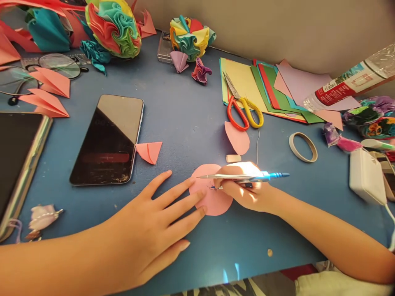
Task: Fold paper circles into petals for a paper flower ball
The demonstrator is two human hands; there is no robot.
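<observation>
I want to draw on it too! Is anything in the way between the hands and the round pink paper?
Nothing is. The left hand already rests its fingertips on the edge of the round pink paper, and the right hand holds a silver-and-blue pencil with its tip on the paper.

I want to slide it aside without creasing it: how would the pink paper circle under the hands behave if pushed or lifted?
The pink paper circle looks thin and flat, so probably very light and floppy. The left hand pins its edge; freed, it would likely skid on the table.

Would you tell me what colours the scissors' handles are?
One handle of the scissors is red, the other yellow; the head view shows it.
</observation>
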